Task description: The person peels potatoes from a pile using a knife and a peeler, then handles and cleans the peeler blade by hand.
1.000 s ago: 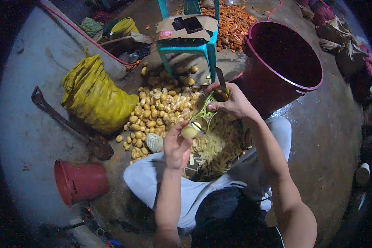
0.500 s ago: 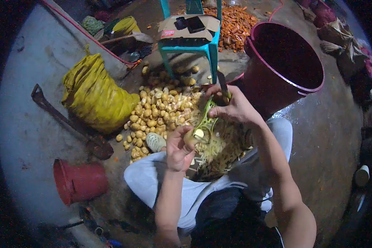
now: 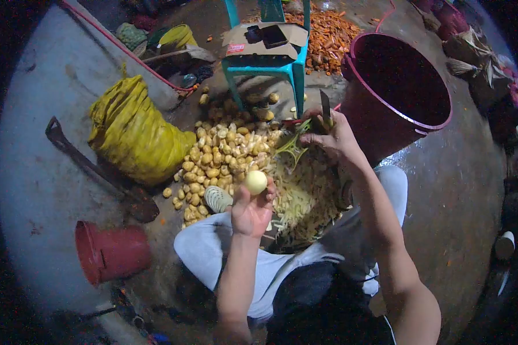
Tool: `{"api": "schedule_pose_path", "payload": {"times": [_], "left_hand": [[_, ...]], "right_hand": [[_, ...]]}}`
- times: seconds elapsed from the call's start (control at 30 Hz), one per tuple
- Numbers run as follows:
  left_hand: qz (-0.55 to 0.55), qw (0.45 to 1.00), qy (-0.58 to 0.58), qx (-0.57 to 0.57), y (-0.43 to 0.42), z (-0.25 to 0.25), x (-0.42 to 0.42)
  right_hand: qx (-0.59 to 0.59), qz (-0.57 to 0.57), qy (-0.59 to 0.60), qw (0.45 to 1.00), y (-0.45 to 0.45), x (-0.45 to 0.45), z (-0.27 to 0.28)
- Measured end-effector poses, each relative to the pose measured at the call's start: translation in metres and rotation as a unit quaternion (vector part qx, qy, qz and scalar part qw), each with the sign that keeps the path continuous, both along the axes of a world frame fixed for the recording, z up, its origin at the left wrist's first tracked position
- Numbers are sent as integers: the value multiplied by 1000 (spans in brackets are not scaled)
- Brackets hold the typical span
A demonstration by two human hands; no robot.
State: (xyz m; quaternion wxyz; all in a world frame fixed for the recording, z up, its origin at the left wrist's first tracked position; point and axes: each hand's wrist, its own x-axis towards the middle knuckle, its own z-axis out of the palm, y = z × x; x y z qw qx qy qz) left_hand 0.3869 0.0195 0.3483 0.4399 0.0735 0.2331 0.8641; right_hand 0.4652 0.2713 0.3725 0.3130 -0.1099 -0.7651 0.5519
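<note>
A pale, peeled potato (image 3: 255, 182) rests in the fingers of my left hand (image 3: 252, 210), whose palm faces up. My right hand (image 3: 335, 140) grips a green peeler (image 3: 293, 150) together with a dark-bladed knife (image 3: 325, 105) that points upward. The peeler is apart from the potato, up and to its right. Beyond my left hand lies a heap of potatoes (image 3: 216, 155) on the floor. Pale peelings (image 3: 305, 198) are piled below my right hand, between my legs.
A large maroon tub (image 3: 374, 109) stands at the right. Ahead is a teal chair (image 3: 259, 70) bearing cardboard, with orange pieces (image 3: 331, 37) behind it. At the left are a yellow sack (image 3: 135, 135), a long-handled tool (image 3: 89, 161) and a red bucket (image 3: 121, 250).
The peeler has moved up and away from the potato. My left hand has turned palm up, and the potato now shows whole and pale in its fingers.
</note>
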Motion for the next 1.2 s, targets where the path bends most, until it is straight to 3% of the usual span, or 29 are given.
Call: {"api": "schedule_pose_path", "payload": {"times": [0.07,0.27,0.33,0.53,0.63,0.7,0.77,0.8,0.83,0.9,0.93,1.0,1.07,1.1,1.13,1.2], "left_hand": [[13,995,-91,-49,3,10,-2],[38,991,-106,-73,4,12,-4],[35,991,-106,-75,4,10,-6],[28,990,-95,-96,6,-1,-9],[43,988,-15,-146,14,-39,-16],[44,944,129,-299,21,-97,-24],[-11,904,152,-399,26,-165,-17],[-45,866,167,-469,39,-175,-7],[-111,868,143,-462,57,-157,3],[-185,870,230,-395,94,-113,30],[-141,839,366,-378,128,-91,37],[-92,790,493,-352,190,-44,38],[-178,914,300,-208,237,22,39],[-215,948,196,-128,256,38,36],[-237,948,209,-47,272,30,28],[-263,934,236,-45,288,8,16]], "right_hand": [[-45,4,-67,997,-1,2,-4],[-12,-27,-47,998,2,5,-10],[-126,-19,-41,991,-6,7,3],[-49,-37,-32,998,-1,10,-4],[-75,-44,-34,996,2,16,3],[-104,-25,-31,994,6,22,8],[-202,54,-1,978,10,29,15],[-213,92,24,972,12,33,16],[-192,122,30,973,13,41,24],[-141,175,52,973,18,52,29],[-177,209,63,960,14,59,36],[-281,278,68,916,15,69,34],[-294,271,80,913,19,78,29],[-306,267,94,909,24,81,27],[-303,268,95,909,31,83,24],[-265,216,109,933,42,86,14]]}}
